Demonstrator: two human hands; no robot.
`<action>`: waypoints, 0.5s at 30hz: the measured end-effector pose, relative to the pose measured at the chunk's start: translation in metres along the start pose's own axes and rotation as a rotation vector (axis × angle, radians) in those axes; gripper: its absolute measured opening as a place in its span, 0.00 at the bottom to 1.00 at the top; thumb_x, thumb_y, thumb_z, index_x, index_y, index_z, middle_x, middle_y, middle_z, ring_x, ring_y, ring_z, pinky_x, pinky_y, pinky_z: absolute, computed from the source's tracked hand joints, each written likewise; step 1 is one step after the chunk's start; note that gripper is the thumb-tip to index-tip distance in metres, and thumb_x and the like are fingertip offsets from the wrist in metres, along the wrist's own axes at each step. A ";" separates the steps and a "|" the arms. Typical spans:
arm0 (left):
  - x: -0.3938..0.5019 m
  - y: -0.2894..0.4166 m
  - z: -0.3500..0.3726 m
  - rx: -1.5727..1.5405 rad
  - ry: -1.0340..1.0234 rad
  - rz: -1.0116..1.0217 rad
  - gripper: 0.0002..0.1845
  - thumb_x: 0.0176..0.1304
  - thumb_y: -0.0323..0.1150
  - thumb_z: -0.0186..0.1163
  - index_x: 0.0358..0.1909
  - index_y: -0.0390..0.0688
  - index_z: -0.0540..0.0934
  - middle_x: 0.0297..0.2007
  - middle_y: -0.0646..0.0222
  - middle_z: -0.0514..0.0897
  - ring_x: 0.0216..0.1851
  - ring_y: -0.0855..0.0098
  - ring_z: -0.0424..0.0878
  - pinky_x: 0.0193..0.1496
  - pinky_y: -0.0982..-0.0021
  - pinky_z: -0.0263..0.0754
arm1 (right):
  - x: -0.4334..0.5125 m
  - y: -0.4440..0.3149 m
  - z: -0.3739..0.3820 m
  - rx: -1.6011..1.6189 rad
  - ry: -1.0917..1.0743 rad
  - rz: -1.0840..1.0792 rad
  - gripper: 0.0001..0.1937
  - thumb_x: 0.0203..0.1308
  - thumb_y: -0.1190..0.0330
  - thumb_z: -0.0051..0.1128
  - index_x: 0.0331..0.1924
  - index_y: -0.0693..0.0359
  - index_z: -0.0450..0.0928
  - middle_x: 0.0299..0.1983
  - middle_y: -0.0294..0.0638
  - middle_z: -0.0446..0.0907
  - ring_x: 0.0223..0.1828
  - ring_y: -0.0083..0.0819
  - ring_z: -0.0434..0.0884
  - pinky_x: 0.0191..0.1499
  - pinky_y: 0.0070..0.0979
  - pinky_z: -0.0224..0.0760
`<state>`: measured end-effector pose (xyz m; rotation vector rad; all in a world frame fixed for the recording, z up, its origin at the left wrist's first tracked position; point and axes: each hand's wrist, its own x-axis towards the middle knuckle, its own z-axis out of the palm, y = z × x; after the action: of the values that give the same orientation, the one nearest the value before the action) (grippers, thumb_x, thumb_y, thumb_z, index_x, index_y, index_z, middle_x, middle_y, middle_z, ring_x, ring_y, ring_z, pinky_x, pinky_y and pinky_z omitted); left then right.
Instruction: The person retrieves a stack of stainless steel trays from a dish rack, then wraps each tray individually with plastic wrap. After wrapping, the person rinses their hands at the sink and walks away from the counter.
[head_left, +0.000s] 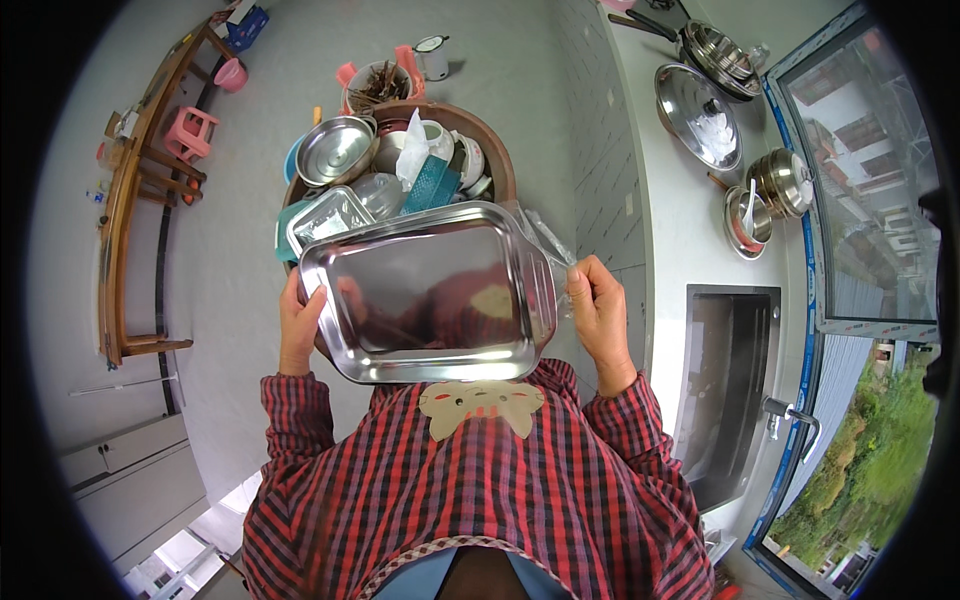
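A shiny rectangular stainless steel tray (427, 292) is held level before my chest. My left hand (301, 319) grips its left edge, thumb on the rim. At the right, my right hand (601, 319) pinches clear plastic film (556, 251) beside the tray's right end. Beyond the tray stands a large brown tub (501, 146) filled with dishes: a round steel pot (337, 150), a clear rectangular container (330, 217), a teal perforated basket (431, 184), white bowls (471, 161) and a piece of white plastic (412, 154). The tray hides the tub's near side.
Right of me runs a white counter (637, 150) with a sink (724, 375), a large steel lid (699, 116), pans and pots. An open window (862, 172) adjoins it. On the left are a wooden table (124, 247) and a pink stool (193, 133). A bucket of sticks (380, 84) stands behind the tub.
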<state>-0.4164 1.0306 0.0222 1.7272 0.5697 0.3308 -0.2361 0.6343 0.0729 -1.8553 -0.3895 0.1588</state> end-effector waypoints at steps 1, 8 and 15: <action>0.000 0.000 0.000 0.029 0.002 0.024 0.23 0.66 0.25 0.58 0.63 0.34 0.73 0.50 0.67 0.83 0.49 0.77 0.80 0.54 0.73 0.75 | -0.002 0.003 -0.001 0.041 -0.013 0.027 0.14 0.75 0.67 0.54 0.30 0.64 0.70 0.22 0.31 0.65 0.26 0.18 0.62 0.28 0.21 0.59; 0.000 -0.001 0.002 -0.063 0.025 -0.006 0.23 0.67 0.24 0.57 0.65 0.34 0.72 0.51 0.67 0.82 0.49 0.77 0.80 0.54 0.73 0.75 | -0.021 0.022 -0.014 0.153 0.000 0.232 0.12 0.74 0.67 0.56 0.31 0.62 0.72 0.25 0.26 0.67 0.29 0.15 0.63 0.30 0.18 0.59; 0.006 -0.005 0.002 -0.019 0.002 -0.006 0.21 0.67 0.24 0.58 0.62 0.34 0.73 0.49 0.68 0.82 0.47 0.78 0.80 0.50 0.74 0.76 | -0.033 0.024 -0.018 0.253 0.038 0.188 0.02 0.71 0.75 0.55 0.44 0.63 0.77 0.34 0.30 0.75 0.33 0.14 0.72 0.35 0.16 0.66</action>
<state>-0.4116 1.0325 0.0160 1.7070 0.5718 0.3322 -0.2576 0.6006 0.0534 -1.6396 -0.1599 0.2874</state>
